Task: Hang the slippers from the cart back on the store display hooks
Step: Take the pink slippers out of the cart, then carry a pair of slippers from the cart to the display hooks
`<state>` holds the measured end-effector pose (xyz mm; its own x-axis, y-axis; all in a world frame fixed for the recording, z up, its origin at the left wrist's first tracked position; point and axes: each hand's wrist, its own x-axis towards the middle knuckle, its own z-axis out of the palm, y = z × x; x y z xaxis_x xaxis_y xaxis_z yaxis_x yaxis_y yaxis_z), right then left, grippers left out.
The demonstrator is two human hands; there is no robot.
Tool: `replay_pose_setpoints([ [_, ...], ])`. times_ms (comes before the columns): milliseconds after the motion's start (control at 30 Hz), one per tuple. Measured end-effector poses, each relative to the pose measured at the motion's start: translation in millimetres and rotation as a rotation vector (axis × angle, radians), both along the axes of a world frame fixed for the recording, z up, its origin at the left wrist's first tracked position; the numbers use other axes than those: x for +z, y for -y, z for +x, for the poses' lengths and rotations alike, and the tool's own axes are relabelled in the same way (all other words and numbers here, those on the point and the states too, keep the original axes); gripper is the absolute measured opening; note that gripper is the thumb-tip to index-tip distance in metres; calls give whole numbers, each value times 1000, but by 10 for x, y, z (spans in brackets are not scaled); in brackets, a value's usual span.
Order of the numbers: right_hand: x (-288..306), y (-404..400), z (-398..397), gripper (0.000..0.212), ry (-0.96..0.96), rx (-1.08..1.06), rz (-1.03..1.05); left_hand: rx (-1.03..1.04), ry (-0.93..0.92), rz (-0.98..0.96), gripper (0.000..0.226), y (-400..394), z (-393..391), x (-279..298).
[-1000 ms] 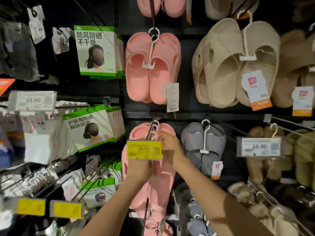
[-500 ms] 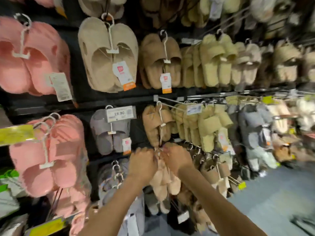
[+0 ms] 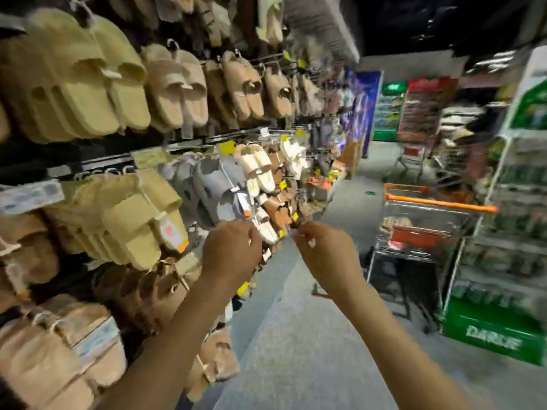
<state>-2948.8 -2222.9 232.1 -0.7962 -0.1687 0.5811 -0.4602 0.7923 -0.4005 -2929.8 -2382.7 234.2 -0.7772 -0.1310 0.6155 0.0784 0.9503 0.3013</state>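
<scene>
The whole view is motion-blurred. My left hand (image 3: 232, 250) and my right hand (image 3: 325, 253) are raised side by side in mid-air in front of the slipper wall, fingers curled in, with no slipper in either. Beige slippers (image 3: 133, 214) hang on hooks just left of my left hand, and grey slippers (image 3: 213, 190) hang above it. The cart (image 3: 426, 229), wire-sided with an orange handle, stands in the aisle to the right of my right hand. Something pink and red lies inside it.
Rows of tan and cream slippers (image 3: 177, 84) fill the display wall on the left, with yellow price tags (image 3: 226, 147) on the rails. A grey floor (image 3: 296, 335) runs down the aisle. Green shelving (image 3: 503, 291) stands at the right, behind the cart.
The view has swung right from the pink slippers toward the aisle and cart. My hands have come off the hung pair and now hold nothing.
</scene>
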Motion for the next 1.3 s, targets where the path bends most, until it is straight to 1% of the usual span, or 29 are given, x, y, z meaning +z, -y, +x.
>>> replay_pose_setpoints([
  [100,-66,-399,-479,23,0,-116,-5,-90,-16,27,25,-364,-659,-44],
  [267,-169,-891,-1585,24,-48,-265,26,-280,-75,68,22,-866,-1948,-97],
  [367,-175,-1186,-2217,22,-48,-357,43,-362,-48,60,22,-1187,-2744,-121],
  [500,-276,-1730,-2895,14,-72,-491,16,-478,-8,54,23,-1727,-3768,-147],
  [633,-444,-2397,-3594,18,-85,-635,0,-607,41,36,30,-2443,-4709,-326],
  [700,-513,-2689,-4021,15,-117,-647,-32,-628,62,41,31,-2765,-5200,-431],
  [767,-574,-2954,-4516,12,-142,-649,-44,-634,77,54,25,-3040,-5743,-534],
  [900,-535,-3394,-5619,12,-79,-652,-83,-617,116,62,24,-3428,-6783,-539],
  [1067,-471,-3711,-6964,17,-99,-632,-75,-556,114,82,23,-3602,-8013,-461],
  [1167,-558,-3836,-7780,20,-26,-632,-97,-536,163,99,23,-3647,-8784,-550],
  [1300,-694,-4021,-9003,20,-36,-673,-139,-529,188,77,24,-3734,-9982,-723],
])
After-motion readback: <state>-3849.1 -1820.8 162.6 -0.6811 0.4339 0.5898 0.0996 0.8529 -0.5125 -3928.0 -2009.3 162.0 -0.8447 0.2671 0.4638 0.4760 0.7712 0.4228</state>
